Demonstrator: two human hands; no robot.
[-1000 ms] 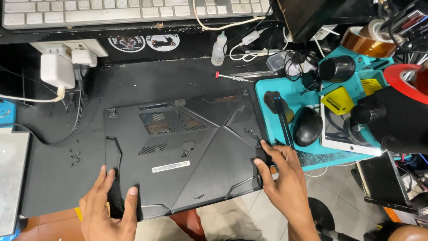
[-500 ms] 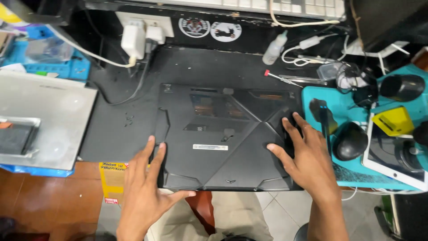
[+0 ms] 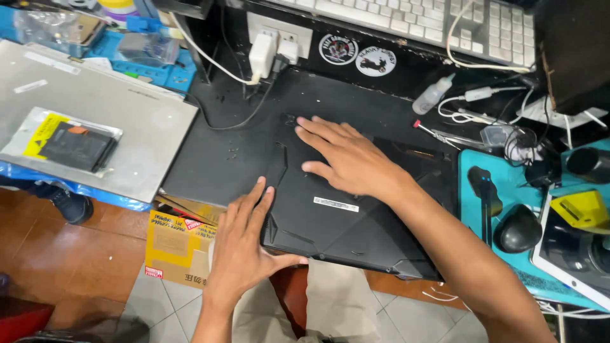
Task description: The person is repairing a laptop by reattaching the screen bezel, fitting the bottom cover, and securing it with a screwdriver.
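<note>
A black laptop (image 3: 356, 228) lies upside down on a black desk mat (image 3: 222, 159), its bottom cover facing up. My left hand (image 3: 244, 244) grips the laptop's near left corner, thumb under the front edge. My right hand (image 3: 343, 155) lies flat, fingers spread, on the far left part of the bottom cover. My right forearm crosses over the laptop's right side.
A silver laptop (image 3: 95, 114) with a bagged black part (image 3: 67, 143) on top lies at left. A cardboard box (image 3: 181, 241) sits below the desk edge. A teal mat (image 3: 508, 190) at right holds a mouse (image 3: 518, 230), a tool and a tablet (image 3: 575, 251). Chargers (image 3: 270, 54) and a keyboard (image 3: 419, 19) are behind.
My right hand moved from the laptop's right edge across to its far left area. My left hand shifted to the near left corner. The view swung left.
</note>
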